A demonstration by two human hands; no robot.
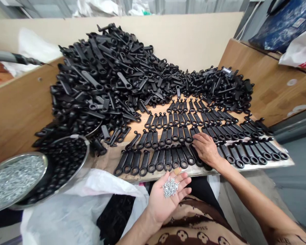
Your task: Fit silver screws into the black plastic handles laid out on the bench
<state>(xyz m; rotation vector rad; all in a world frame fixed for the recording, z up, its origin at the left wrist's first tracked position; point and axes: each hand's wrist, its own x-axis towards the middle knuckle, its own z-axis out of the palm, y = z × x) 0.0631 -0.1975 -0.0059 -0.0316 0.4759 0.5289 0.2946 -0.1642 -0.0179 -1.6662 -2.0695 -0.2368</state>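
Note:
My left hand is palm up near the table's front edge, fingers loosely spread, with a small heap of silvery screws in the palm. A tan wrap is on one of its fingertips. My right hand reaches palm down over the front rows, its fingers bent together among the black crank-shaped handles. Its fingertips are partly hidden, and what they pinch is too small to make out. These handles lie in several rows, with ring ends toward me and small rounded ends away.
A tall pile of loose black handles fills the back. At left, a metal bowl of silvery screws sits over a basin of black round pieces. A power screwdriver juts in from the left. Wooden boards edge the table.

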